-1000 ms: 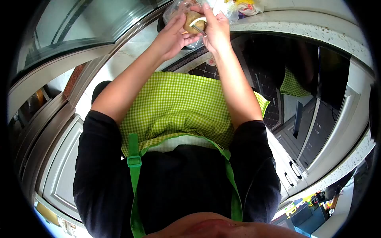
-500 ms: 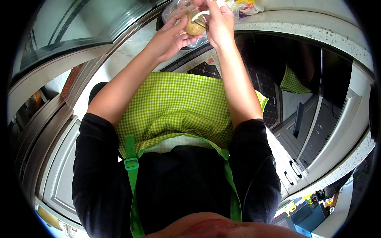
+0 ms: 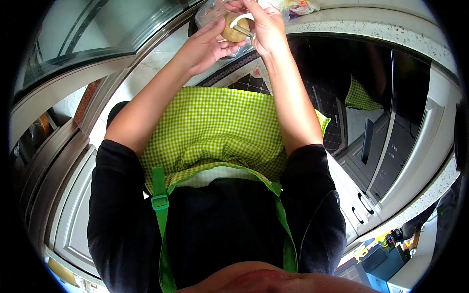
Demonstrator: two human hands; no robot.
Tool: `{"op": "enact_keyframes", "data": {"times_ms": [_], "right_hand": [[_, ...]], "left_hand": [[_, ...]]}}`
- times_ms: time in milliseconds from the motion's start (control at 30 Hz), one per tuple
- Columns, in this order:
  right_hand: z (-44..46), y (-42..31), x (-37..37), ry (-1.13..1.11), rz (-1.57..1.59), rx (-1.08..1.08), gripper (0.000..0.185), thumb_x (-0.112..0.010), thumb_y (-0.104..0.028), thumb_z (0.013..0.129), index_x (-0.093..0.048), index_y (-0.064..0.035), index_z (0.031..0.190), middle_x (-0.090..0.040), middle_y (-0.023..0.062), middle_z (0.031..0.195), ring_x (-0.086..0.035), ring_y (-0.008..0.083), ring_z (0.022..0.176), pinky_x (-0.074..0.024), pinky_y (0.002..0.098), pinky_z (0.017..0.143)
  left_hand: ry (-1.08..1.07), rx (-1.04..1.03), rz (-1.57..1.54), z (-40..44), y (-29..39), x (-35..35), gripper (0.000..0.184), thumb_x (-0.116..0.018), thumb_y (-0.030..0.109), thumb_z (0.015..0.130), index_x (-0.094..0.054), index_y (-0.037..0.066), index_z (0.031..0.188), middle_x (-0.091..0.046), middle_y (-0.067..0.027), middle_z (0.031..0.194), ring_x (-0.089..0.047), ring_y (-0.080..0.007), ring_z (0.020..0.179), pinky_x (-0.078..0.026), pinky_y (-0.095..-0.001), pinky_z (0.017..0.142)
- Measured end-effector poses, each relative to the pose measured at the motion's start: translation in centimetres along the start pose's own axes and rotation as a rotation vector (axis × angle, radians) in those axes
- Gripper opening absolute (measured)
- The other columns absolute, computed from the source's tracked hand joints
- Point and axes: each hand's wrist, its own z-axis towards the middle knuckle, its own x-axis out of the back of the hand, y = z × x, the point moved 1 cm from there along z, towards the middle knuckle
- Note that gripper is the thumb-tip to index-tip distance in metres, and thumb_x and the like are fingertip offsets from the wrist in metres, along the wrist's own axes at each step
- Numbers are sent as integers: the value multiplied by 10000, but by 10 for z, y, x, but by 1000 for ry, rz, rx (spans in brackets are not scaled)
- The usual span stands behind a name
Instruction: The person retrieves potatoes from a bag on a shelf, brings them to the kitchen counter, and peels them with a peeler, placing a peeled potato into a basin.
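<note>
At the top of the head view, my left hand holds a brownish-yellow potato from the left, its thumb and fingers around the side. My right hand is closed on a peeler with a white curved frame and a metal blade. The blade lies against the potato's right side. Whether any skin has come away there, I cannot make out. Behind the hands is a clear plastic bag, partly hidden by them.
A speckled counter edge curves along the right above a black glossy appliance front. On the left stands a glass door panel. A dark patterned mat lies on the floor. Colourful packaging sits at the top.
Both hands, with the potato and peeler, have shifted slightly left in view. The peeler's blade is now angled differently and shows more clearly across the potato's right side.
</note>
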Motion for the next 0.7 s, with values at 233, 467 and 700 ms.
{"op": "enact_keyframes", "data": {"times_ms": [233,467,700], "right_hand": [[0,1,-1,-11,-41,67,162,-622,-134,880,-633,26,894,-674,120,804,-662,184,736,-540,294,648],[-2,-1,-3,15,-24,28,155,-620,-127,879,-627,27,893,-673,115,794,-655,171,716,-528,279,624],[4,5,4,-53,-96,97,161,-595,-130,890,-626,29,891,-670,114,778,-644,160,699,-512,263,608]], "left_hand": [[-30,-22,2,-3,-2,0,476,-473,300,975,-358,37,1354,-518,-134,1226,-572,-300,1060,-488,-370,902],[6,-22,-36,-2,-5,-1,470,-455,287,982,-359,0,1342,-505,-124,1246,-539,-275,1110,-476,-366,938],[-31,-12,30,-1,-3,-1,454,-465,283,978,-392,3,1328,-516,-120,1236,-553,-279,1080,-473,-350,924]]}}
